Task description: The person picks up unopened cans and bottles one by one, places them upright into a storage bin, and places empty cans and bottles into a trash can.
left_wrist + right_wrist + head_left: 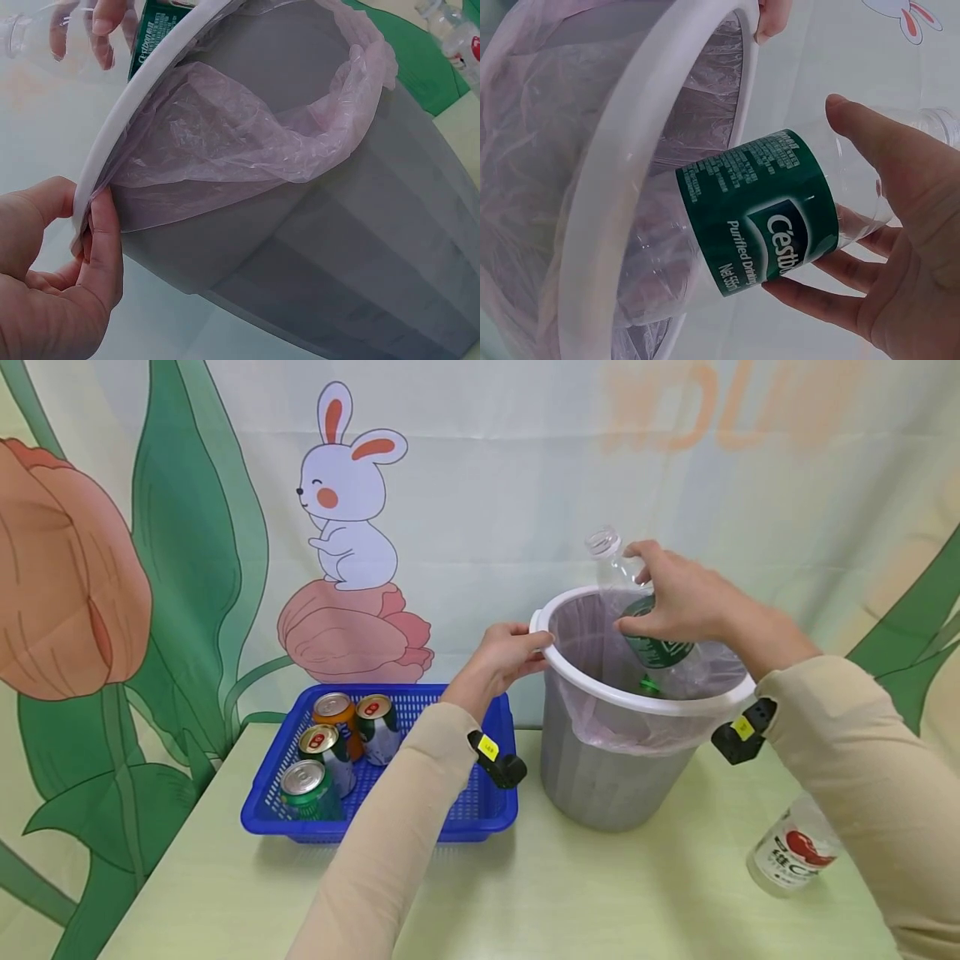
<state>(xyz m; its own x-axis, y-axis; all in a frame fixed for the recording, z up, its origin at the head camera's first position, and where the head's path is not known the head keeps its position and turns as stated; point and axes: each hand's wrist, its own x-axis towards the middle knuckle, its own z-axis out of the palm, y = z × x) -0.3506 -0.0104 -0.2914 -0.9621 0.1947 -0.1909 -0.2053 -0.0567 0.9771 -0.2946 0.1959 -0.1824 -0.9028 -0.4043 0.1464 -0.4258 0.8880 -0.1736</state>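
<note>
My left hand [508, 653] pinches the white rim of the grey trash bin [600, 777], thumb on one side and fingers on the other, as the left wrist view shows. With my right hand [686, 597] I hold a clear plastic bottle [757, 214] with a green label. Capless and tilted, the bottle has its base inside the bin's mouth and its neck above the rim. A thin pinkish bin liner [247, 142] is folded over the rim. Something small and green [649, 685] shows inside the bin, below the bottle.
To the left stands a blue plastic basket [378, 835] holding several drink cans [321, 739]. Another clear bottle [795, 852], with a red-and-white label, stands on the table at the right, partly behind my right forearm. A printed curtain [480, 485] hangs behind the table.
</note>
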